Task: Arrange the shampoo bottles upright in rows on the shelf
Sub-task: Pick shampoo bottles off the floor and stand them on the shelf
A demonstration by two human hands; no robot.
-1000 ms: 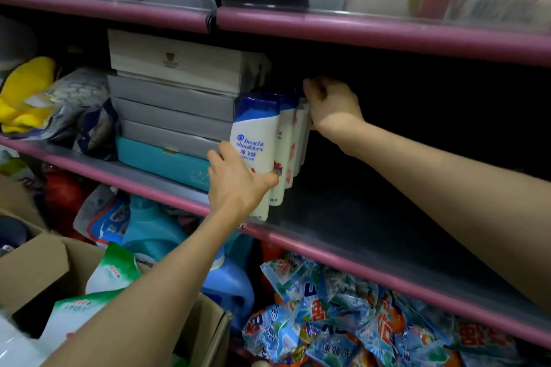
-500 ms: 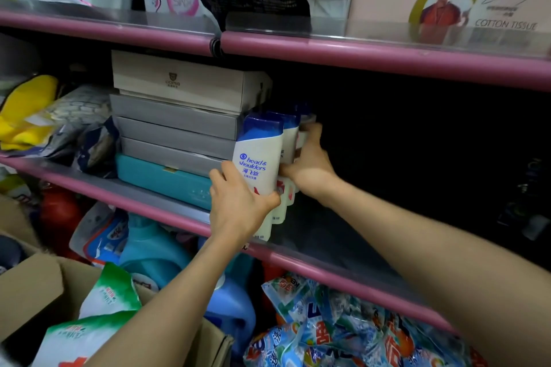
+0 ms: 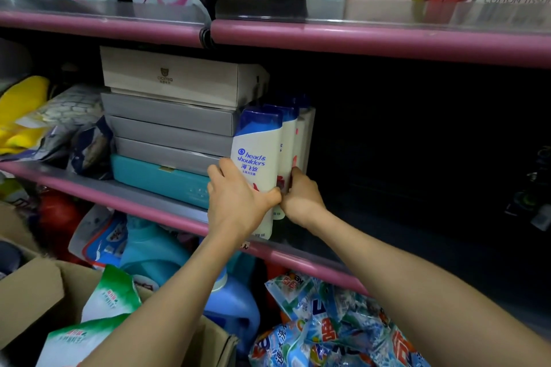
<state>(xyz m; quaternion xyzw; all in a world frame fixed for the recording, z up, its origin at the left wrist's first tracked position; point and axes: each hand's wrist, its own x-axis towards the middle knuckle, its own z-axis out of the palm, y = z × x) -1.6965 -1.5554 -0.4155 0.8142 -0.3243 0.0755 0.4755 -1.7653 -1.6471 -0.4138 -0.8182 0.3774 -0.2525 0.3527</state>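
At the left of the middle shelf [image 3: 128, 189] I see a stack of flat boxes [image 3: 170, 116]. Just beside it, on the right, the shampoo bottles [image 3: 258, 146] stand upright in one row from front to back, near the shelf's front edge. My left hand [image 3: 238, 202] grasps the front bottle, fingers at its left side, thumb across the lower front. My right hand [image 3: 301, 197] presses against the row's right side; its fingers are curled around the bottles behind.

both bare forearms reach up from the bottom of the frame toward its centre. the left hand [image 3: 238, 202] and right hand [image 3: 301, 199] meet there, fingers curled, thumbs touching.
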